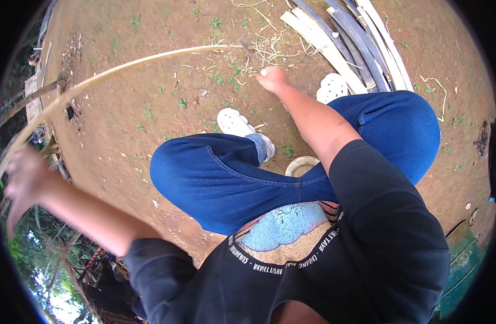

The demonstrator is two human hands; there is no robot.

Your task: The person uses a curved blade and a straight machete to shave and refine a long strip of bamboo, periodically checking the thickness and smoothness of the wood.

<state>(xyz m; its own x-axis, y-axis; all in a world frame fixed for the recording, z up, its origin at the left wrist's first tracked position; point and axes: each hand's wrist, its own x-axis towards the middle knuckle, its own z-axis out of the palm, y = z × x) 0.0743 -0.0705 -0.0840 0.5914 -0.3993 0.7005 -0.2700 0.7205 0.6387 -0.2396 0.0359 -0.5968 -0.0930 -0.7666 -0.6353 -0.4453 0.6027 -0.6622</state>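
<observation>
Evidently light and springy, the long pale bamboo strip (123, 65) bowed between the clenched left hand (21, 181) and closed right hand (272, 78), best gripped near its ends.

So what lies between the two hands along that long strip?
In the head view, only the bent bamboo strip spans from left hand to right hand; beneath it lies bare reddish dirt ground with sparse weeds.

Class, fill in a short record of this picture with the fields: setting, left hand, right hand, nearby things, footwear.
setting: bare earth ground with sparse weeds
left hand: left hand out to the side, blurred, at one end of a long bamboo strip
right hand: right hand closed at the strip's other end
nearby things: pile of split bamboo strips; thin shavings beside it
footwear: white perforated clogs
</observation>
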